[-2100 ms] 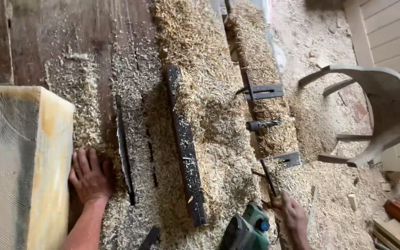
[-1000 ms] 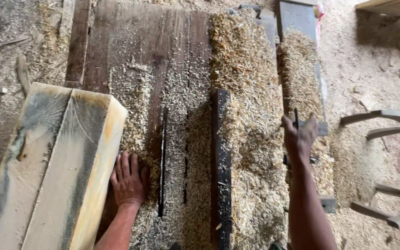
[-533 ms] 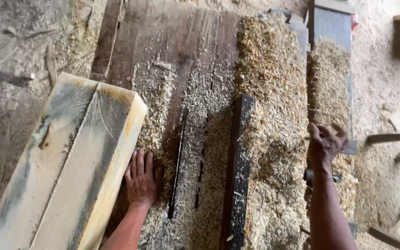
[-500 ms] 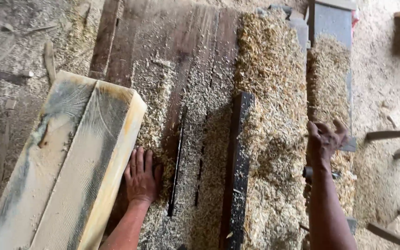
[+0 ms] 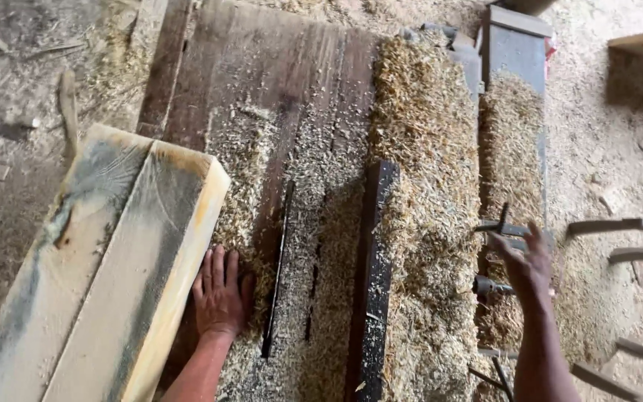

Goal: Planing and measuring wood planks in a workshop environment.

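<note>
A thick pale timber beam (image 5: 106, 275) lies on the left of a dark wooden saw table (image 5: 262, 97) covered in sawdust. My left hand (image 5: 221, 292) rests flat on the table, fingers spread, right against the beam's lower side. My right hand (image 5: 526, 260) hovers at the table's right edge, fingers loosely apart, near a metal handle (image 5: 504, 227) and a small bolt-like knob (image 5: 485, 285). It holds nothing. A narrow blade slot (image 5: 277, 275) runs just right of my left hand, and a dark wooden fence bar (image 5: 372, 283) lies beyond it.
Deep wood shavings (image 5: 429, 201) heap along the table's right side. A grey metal plate (image 5: 511, 52) sits at the top right. Parts of a pale plastic chair (image 5: 626, 231) show at the right edge. Sawdust and wood scraps (image 5: 68, 112) cover the ground on the left.
My right hand has moved down and to the right, from over the shavings toward the metal handle at the table's edge. My left hand stays flat beside the beam. The view has shifted slightly.
</note>
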